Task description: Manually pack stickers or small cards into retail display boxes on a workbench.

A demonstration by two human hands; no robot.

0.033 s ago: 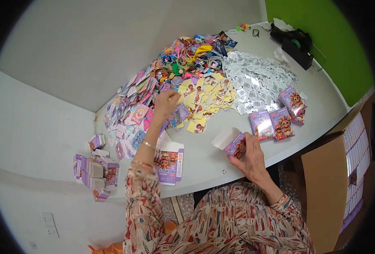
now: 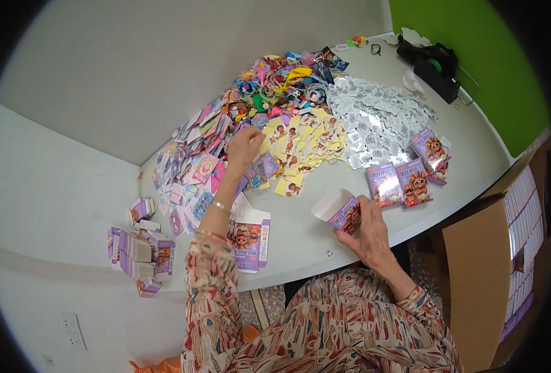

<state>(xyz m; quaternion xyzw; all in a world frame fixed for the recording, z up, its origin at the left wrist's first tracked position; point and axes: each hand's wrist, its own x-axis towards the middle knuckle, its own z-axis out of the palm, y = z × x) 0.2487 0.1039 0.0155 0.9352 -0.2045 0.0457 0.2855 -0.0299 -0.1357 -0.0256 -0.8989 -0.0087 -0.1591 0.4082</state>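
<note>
My right hand (image 2: pixel 372 237) grips a small purple printed carton (image 2: pixel 347 216) near the table's front edge, its white flap standing open to the left. Farther off to the left, my left hand (image 2: pixel 244 148) has its fingers curled together at the border of a heap of yellow picture cards (image 2: pixel 306 142). Whatever those fingertips may hold is hidden. Shiny purple packets (image 2: pixel 262 169) lie beside that hand, and pink and lilac cards (image 2: pixel 204 166) spread to its left. Under my left forearm, a flattened purple carton (image 2: pixel 248 242) rests partly covered.
Mixed small toys (image 2: pixel 281 84) are heaped at the back, next to a pile of silvery-white sachets (image 2: pixel 375 115). Several filled-out purple boxes (image 2: pixel 417 183) sit at right. Folded cartons (image 2: pixel 140 248) cluster at far left. A black tape dispenser (image 2: pixel 436 78) stands back right; a big cardboard box (image 2: pixel 479 267) is below.
My left hand has shifted very slightly up by the yellow cards. The right hand and its carton stay in place.
</note>
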